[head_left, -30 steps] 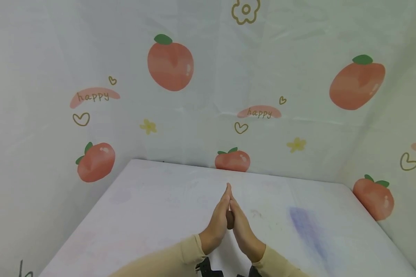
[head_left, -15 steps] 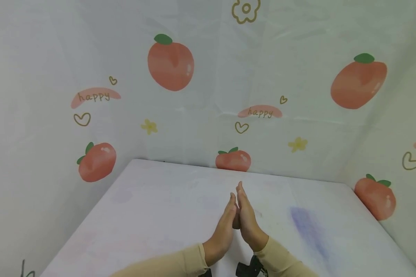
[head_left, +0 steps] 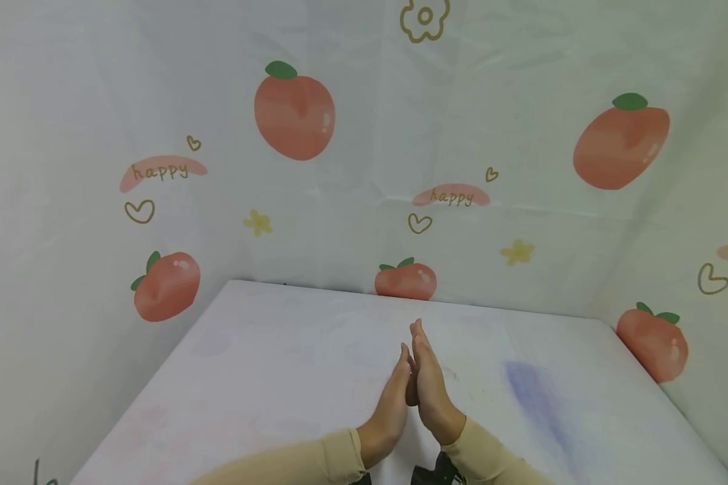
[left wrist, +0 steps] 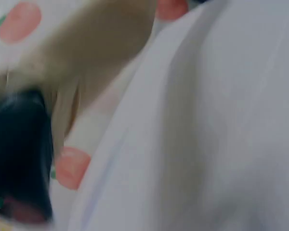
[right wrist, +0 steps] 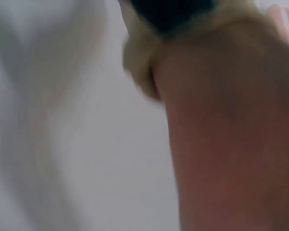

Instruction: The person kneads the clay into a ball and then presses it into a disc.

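Note:
Palm facing palm, my left hand (head_left: 388, 412) and right hand (head_left: 434, 396) stand upright over the middle of the table in the head view, fingers straight and pointing away. Between the palms sits a small dark brown lump (head_left: 411, 392), mostly hidden by the hands; its material is unclear. The right fingertips reach farther forward than the left ones. Large and blurred, the right hand (right wrist: 226, 139) fills the right side of the right wrist view, where the lump does not show.
A white table (head_left: 267, 350) with a blue-purple smear (head_left: 536, 404) on its right lies under the hands. Behind it hangs a pale curtain (head_left: 352, 155) printed with peaches. Dark wrist-worn gear (head_left: 437, 470) shows below the right sleeve.
The fingertips were level a second ago; the left hand has since slid back toward me along the right palm. Both hands sit slightly farther right, the brown lump still between them.

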Tool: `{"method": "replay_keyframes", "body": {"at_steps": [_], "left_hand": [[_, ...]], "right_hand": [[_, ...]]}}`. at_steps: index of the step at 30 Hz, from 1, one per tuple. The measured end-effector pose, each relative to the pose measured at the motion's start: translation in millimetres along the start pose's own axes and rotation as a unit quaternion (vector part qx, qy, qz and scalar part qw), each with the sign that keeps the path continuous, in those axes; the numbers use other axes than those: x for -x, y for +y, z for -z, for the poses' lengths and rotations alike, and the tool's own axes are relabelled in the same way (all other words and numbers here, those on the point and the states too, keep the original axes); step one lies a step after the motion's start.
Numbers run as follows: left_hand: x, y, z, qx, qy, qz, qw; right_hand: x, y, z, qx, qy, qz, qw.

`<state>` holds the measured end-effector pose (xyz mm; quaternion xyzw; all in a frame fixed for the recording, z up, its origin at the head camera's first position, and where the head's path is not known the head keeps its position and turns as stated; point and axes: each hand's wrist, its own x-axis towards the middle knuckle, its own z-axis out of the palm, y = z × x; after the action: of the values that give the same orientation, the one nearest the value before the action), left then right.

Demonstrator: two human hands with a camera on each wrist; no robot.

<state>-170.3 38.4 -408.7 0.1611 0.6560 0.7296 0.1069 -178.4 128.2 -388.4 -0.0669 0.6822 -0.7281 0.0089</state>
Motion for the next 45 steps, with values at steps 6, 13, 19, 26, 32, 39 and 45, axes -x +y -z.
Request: {"method": "replay_keyframes", "body": {"at_steps": [6, 13, 19, 26, 32, 39, 45], "left_hand": [[-8.9, 3.2, 4.7, 0.029, 0.049, 0.026, 0.998], [-9.5, -3.9, 7.0, 0.03, 0.051, 0.048, 0.9972], [0.7, -1.3, -1.6, 0.029, 0.029, 0.004, 0.9992], [-18.5, -1.7, 13.0, 0.036, 0.087, 0.053, 0.9942], [-1.7, -5.6, 2.7, 0.025, 0.044, 0.026, 0.9984], [-2.9, 0.4, 3.5, 0.049, 0.051, 0.014, 0.9974], [-18.5, 0.8, 17.7, 0.056, 0.113, 0.054, 0.9905]], "right_hand": [[5.1, 3.9, -5.2, -0.001, -0.007, -0.005, 1.0], [7.4, 2.0, -8.2, 0.009, -0.002, 0.021, 1.0], [3.9, 6.9, -4.1, 0.01, 0.018, -0.003, 1.0], [18.0, 3.6, -13.0, -0.002, -0.01, 0.004, 1.0], [2.8, 4.9, -7.3, 0.034, -0.007, 0.035, 0.999], [1.3, 12.6, -8.9, 0.026, 0.005, -0.004, 1.0], [15.1, 9.6, -22.3, 0.031, -0.028, -0.01, 0.999]]}}
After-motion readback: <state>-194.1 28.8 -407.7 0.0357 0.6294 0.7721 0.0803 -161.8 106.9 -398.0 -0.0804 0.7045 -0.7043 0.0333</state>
